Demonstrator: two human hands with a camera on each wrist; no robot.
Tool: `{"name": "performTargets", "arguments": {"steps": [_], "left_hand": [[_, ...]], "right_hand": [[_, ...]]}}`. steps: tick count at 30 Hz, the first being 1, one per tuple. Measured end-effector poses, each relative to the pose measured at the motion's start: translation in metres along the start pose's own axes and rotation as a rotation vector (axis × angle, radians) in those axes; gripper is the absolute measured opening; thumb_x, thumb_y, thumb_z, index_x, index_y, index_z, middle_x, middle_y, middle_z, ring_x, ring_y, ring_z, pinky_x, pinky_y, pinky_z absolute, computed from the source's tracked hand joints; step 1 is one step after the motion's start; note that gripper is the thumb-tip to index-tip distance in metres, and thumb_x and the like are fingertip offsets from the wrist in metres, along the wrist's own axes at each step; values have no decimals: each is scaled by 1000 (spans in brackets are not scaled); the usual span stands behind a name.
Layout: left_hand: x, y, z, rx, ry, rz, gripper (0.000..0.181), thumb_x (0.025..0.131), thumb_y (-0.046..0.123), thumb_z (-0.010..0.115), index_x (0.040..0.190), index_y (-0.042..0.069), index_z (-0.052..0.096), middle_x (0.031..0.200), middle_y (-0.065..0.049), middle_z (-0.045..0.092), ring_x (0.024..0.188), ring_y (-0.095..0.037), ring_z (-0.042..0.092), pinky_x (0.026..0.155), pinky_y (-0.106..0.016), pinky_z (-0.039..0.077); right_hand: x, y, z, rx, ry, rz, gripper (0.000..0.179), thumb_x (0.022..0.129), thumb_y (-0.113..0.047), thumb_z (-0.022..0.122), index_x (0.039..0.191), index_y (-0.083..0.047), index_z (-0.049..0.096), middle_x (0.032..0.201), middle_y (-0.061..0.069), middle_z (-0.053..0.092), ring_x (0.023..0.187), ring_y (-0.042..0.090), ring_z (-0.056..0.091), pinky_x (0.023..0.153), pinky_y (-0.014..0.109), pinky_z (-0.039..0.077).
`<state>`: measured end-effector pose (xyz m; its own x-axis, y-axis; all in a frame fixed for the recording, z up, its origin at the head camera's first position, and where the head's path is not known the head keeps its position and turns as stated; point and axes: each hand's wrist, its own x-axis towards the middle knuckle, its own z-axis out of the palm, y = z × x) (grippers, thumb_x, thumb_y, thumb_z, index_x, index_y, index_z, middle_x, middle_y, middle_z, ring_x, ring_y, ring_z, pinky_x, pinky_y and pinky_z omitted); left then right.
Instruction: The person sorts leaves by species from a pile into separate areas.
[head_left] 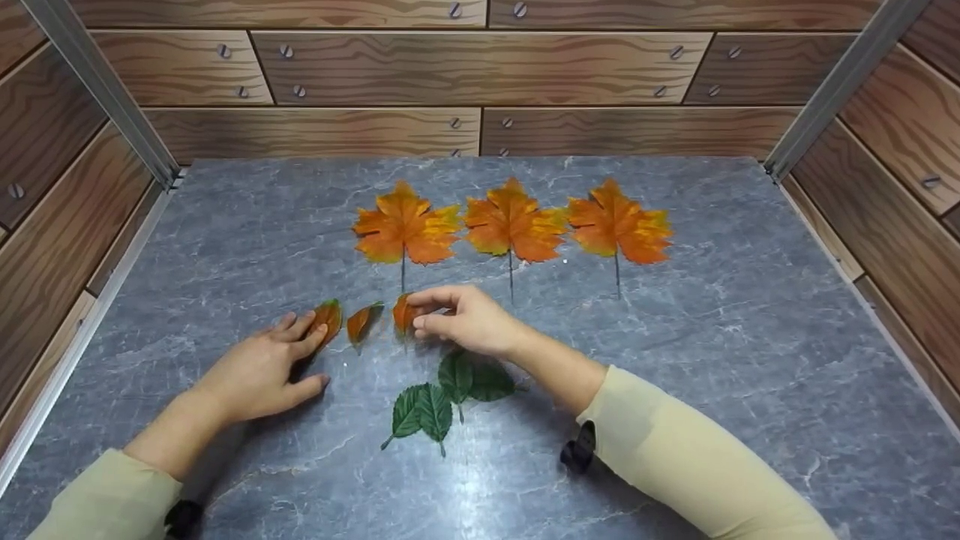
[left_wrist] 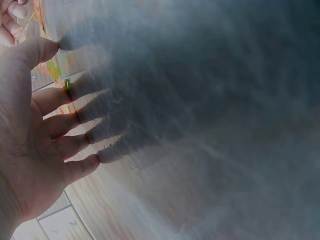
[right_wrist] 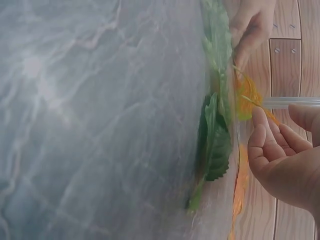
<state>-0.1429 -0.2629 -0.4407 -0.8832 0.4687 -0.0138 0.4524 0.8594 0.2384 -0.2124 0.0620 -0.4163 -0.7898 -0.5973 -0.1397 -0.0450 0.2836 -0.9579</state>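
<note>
Three small orange-green leaves lie in a short row in the head view. My left hand (head_left: pixel 259 367) rests its outstretched fingertips on the leftmost small leaf (head_left: pixel 328 324), with the thumb spread aside. The middle small leaf (head_left: pixel 364 324) lies between the hands, touched by neither. At the right end, my right hand (head_left: pixel 472 322) touches the third small leaf (head_left: pixel 403 313) with its index fingertip; the thumb sits apart at the leaf's right edge. In the right wrist view, that hand's thumb stands away from its bent fingers (right_wrist: pixel 257 142). Part of this leaf is hidden by the fingers.
Behind the hands, three large orange maple leaves (head_left: pixel 405 225) stand side by side, stems toward me. Several dark green leaves (head_left: pixel 435 412) lie in a cluster near the right forearm, one partly under it. Wood-patterned walls (head_left: pixel 480 67) surround the grey marbled table (head_left: pixel 712 337).
</note>
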Motion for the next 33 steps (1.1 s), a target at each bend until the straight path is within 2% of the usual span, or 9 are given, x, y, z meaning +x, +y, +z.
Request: {"name": "performTargets", "arguments": {"steps": [6, 23, 33], "left_hand": [[-1, 0, 0, 2, 5, -1, 71, 100, 44, 67, 152, -3, 54, 159, -30, 43, 143, -55, 43, 113, -67, 40], [0, 1, 0, 7, 0, -3, 71, 100, 43, 66, 152, -3, 54, 159, -31, 43, 144, -55, 42, 112, -68, 40], [0, 2, 0, 4, -11, -13, 72, 100, 44, 66, 153, -3, 53, 159, -30, 43, 144, -55, 42, 112, -69, 40]], "right_hand": [[5, 4, -1, -5, -5, 5, 44, 103, -9, 69, 146, -2, 63, 120, 11, 74, 106, 28, 76, 77, 29, 57], [7, 6, 1, -25, -22, 22, 46, 104, -13, 69, 147, 0, 61, 125, 13, 73, 108, 30, 75, 79, 31, 58], [10, 9, 1, -24, -33, 23, 46, 105, -14, 68, 148, -1, 61, 119, 13, 75, 105, 29, 75, 76, 30, 59]]}}
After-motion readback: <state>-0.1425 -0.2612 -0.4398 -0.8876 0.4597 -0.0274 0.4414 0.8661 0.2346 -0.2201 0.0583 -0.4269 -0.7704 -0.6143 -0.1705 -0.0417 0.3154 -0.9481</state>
